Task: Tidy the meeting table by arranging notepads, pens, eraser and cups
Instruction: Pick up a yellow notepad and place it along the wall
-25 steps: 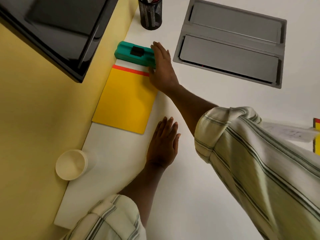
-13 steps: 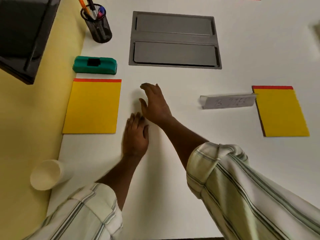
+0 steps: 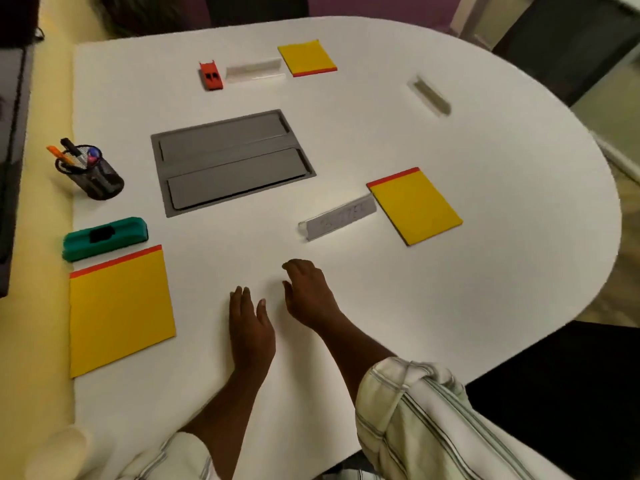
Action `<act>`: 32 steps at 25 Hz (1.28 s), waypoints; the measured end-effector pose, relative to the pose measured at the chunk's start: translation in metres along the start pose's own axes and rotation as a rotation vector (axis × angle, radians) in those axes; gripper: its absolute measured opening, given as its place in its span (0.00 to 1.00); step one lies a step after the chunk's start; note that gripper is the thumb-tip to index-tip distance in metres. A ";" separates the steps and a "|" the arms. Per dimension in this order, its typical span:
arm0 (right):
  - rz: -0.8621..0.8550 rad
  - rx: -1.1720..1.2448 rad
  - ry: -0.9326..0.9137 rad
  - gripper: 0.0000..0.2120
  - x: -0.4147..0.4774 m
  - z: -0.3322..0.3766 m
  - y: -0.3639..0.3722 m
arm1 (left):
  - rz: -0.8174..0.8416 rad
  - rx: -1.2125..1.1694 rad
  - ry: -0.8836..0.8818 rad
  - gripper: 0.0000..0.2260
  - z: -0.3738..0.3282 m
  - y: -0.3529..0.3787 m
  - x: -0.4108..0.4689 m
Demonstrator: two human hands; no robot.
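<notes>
Left hand: I saw it [image 3: 251, 327] lying flat on the white table [image 3: 485, 271], fingers straight, holding nothing.
Right hand: just beside the left, it [image 3: 306, 292] had loosely bent fingers and nothing in them.
Near notepad: yellow, red-strip pad [image 3: 119, 310] at the table's left edge.
Green eraser: it [image 3: 105, 237] lay just beyond that pad.
Pen holder: black mesh [image 3: 95, 178], further along that edge.
Right notepad: it [image 3: 415, 206] lay beside a clear name plate [image 3: 337, 220].
Far notepad: it [image 3: 306, 57] lay near a red eraser [image 3: 211, 76].
Pale cup: blurred [image 3: 59, 452], bottom-left; I couldn't judge how it lay.
</notes>
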State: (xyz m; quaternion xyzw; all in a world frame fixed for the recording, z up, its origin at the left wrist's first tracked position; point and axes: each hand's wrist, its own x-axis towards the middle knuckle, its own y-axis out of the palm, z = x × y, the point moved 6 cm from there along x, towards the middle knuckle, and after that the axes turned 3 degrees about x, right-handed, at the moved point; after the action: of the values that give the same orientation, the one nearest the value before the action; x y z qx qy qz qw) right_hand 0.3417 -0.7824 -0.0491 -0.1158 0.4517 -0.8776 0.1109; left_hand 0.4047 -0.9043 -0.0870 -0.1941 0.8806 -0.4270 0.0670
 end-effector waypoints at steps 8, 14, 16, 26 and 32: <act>-0.135 -0.077 0.194 0.16 -0.057 -0.034 -0.047 | 0.125 -0.083 0.112 0.16 -0.047 0.014 -0.022; -0.141 -0.092 0.208 0.16 -0.091 -0.049 -0.063 | 0.147 -0.067 0.148 0.16 -0.062 0.010 -0.048; -0.127 -0.105 0.211 0.16 -0.095 -0.057 -0.072 | 0.139 -0.051 0.133 0.15 -0.067 0.011 -0.054; -0.183 -0.008 0.551 0.19 -0.111 -0.125 -0.143 | 0.163 -0.223 -0.007 0.14 -0.145 0.031 -0.086; -0.191 0.046 0.780 0.24 -0.116 -0.165 -0.151 | 0.362 -0.246 -0.186 0.17 -0.169 0.059 -0.062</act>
State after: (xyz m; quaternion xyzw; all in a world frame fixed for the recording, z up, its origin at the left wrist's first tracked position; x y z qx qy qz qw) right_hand 0.3883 -0.5358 -0.0309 0.1870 0.4272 -0.8721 -0.1484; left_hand 0.3969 -0.7241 -0.0298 -0.0783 0.9365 -0.2776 0.1993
